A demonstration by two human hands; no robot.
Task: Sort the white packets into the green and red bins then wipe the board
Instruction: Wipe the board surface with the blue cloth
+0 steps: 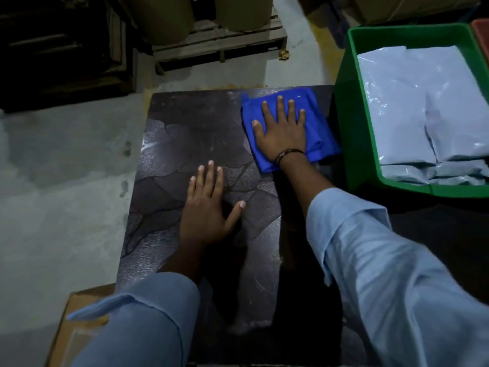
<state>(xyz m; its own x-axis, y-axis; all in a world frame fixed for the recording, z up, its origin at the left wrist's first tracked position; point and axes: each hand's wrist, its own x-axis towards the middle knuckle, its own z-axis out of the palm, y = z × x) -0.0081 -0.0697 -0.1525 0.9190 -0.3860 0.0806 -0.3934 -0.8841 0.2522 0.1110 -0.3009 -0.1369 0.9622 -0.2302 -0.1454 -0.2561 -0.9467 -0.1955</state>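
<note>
The dark, mottled board [185,144] lies flat in front of me. My right hand [281,129] presses flat, fingers spread, on a folded blue cloth [317,128] at the board's far right corner. My left hand [207,207] rests flat with straight fingers on the middle of the board. To the right stands the green bin [349,133], holding several white packets [412,107] stacked inside. Only a sliver of the red bin [482,35] shows at the top right edge.
A cardboard box [76,329] sits at the near left beside the board. Grey concrete floor [66,181] lies to the left. Wooden pallets [219,41] with tan sacks and dark crates stand at the back.
</note>
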